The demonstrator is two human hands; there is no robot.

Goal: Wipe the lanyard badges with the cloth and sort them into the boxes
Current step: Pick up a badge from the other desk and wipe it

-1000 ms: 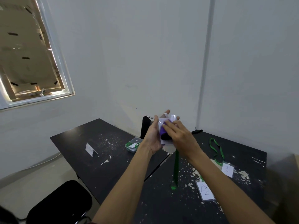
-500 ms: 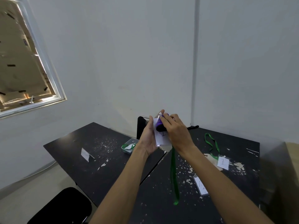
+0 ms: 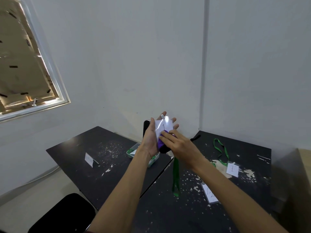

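A clear badge marked 1 [image 3: 163, 126] lies flat in my left hand [image 3: 151, 138], raised above the gap between two tables, with straight fingers behind it and the thumb along its left edge. Its green lanyard [image 3: 175, 177] hangs down below. My right hand [image 3: 179, 145] grips a purple and black cloth [image 3: 162, 143] and presses it on the badge's lower part. Two more badges lie on the right table: one marked 1 [image 3: 232, 169] with a green lanyard [image 3: 220, 148], another [image 3: 210, 193] nearer me.
A clear box [image 3: 132, 150] holding green lanyards sits on the left black table [image 3: 101, 148], partly behind my left wrist. A folded white label card [image 3: 89, 159] stands left of it. A black chair [image 3: 64, 214] is at lower left; another chair back [image 3: 146, 126] stands behind the hands.
My right hand has slid the cloth down from the badge's top to its lower part, uncovering the number 1. The camera view shifted slightly.
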